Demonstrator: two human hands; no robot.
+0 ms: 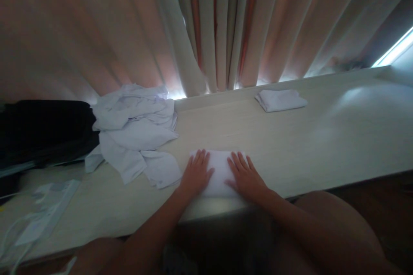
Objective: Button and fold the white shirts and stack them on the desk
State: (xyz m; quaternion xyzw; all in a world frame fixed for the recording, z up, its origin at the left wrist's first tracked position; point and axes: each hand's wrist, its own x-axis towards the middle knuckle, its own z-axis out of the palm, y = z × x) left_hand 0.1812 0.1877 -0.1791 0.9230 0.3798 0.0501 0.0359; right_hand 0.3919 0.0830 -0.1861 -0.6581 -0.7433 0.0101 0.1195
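Note:
A white folded cloth [221, 180] lies flat near the front edge of the pale table, right before me. My left hand [196, 172] rests palm down on its left side, fingers stretched out. On the cloth's right side lies my right hand [247, 176], also flat with its fingers spread. Both hands press on the cloth without gripping it. Left of it sits a loose, crumpled heap of white cloths [135, 124]. Farther back on the right is another folded white cloth [280, 100].
A black bag or case [45, 131] stands at the table's left end. In front of it lies a white power strip [48, 212] with cables. Long curtains [219, 25] hang behind the pale table [322, 137], whose front edge runs close to my legs.

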